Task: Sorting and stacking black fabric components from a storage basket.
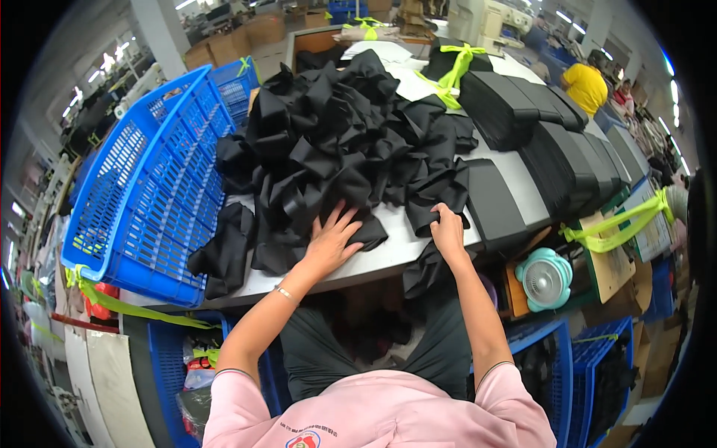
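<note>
A big tangled heap of black fabric pieces point(321, 142) covers the middle of the white table point(388, 263). My left hand point(333, 240) lies on the near edge of this heap with its fingers spread. To its right, my right hand point(448, 231) is closed, thumb and forefinger pinched on a black fabric piece point(427, 272) that hangs over the table's front edge. Part of what those fingers grip is hidden behind the hand. Just right of it lies a flat stack of black pieces point(494, 205).
A blue plastic crate point(160, 187) stands tilted on the table's left. Taller black stacks point(556, 160) fill the right side, near a yellow-green strip point(457, 71). A turquoise fan point(544, 278) sits below the right edge. Blue crates point(597, 373) flank my legs. Someone in yellow point(585, 86) is far right.
</note>
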Demonstrator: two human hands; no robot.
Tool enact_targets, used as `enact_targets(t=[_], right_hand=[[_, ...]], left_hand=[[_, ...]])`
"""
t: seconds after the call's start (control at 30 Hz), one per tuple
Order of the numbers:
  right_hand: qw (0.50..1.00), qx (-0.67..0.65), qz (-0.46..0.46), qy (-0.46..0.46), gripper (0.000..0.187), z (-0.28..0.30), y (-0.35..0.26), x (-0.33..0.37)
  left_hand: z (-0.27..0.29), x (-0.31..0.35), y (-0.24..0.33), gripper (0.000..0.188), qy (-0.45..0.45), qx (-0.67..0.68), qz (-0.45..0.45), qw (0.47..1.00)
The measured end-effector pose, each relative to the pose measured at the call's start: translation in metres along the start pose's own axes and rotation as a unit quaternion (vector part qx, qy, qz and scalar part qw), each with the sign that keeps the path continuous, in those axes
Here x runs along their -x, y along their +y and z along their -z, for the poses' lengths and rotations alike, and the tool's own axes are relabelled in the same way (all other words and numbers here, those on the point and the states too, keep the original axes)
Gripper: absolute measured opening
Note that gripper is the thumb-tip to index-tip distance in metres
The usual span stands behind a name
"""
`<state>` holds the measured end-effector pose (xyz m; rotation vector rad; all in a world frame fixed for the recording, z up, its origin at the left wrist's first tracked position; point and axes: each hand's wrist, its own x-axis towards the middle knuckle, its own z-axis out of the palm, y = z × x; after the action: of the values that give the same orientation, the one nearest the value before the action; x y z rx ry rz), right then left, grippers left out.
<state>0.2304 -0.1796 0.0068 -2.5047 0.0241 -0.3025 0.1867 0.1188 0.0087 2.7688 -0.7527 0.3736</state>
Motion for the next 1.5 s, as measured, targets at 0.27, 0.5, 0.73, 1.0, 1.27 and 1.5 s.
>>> enact_targets(t=[0.27, 0.5, 0.73, 1.0, 1.27, 1.5], right_hand=[[0.999, -0.038, 0.002, 0.034, 0.029, -0.025, -0.012, -0.049], [0.965, -0.244, -0.026, -0.087, 0.052, 0.042, -0.044, -0.005], [0.894, -0.438, -0.099, 0.004, 0.028, 0.070, -0.040, 0.066], [0.835, -0.525, -0.103, 0.129, 0.018, 0.073, -0.068, 0.131], [0.763, -0.579, -0.204, 0.202, 0.012, 0.065, -0.038, 0.170], [0.814, -0.537, -0.197, 0.101, 0.012, 0.040, -0.054, 0.226]], left_hand=[[0.020, 0.060, -0.095, 0.026, 0.049, 0.040, 0.124, 0.990], [0.048, 0.078, -0.086, 0.041, 0.070, 0.117, 0.136, 0.981], [0.071, 0.096, 0.060, 0.039, 0.211, 0.357, 0.231, 0.880], [0.030, 0.099, 0.198, 0.080, 0.142, 0.565, 0.322, 0.747], [0.016, 0.130, 0.220, 0.043, -0.095, 0.753, 0.359, 0.543], [0.021, 0.099, 0.205, 0.022, 0.152, 0.774, 0.374, 0.487]])
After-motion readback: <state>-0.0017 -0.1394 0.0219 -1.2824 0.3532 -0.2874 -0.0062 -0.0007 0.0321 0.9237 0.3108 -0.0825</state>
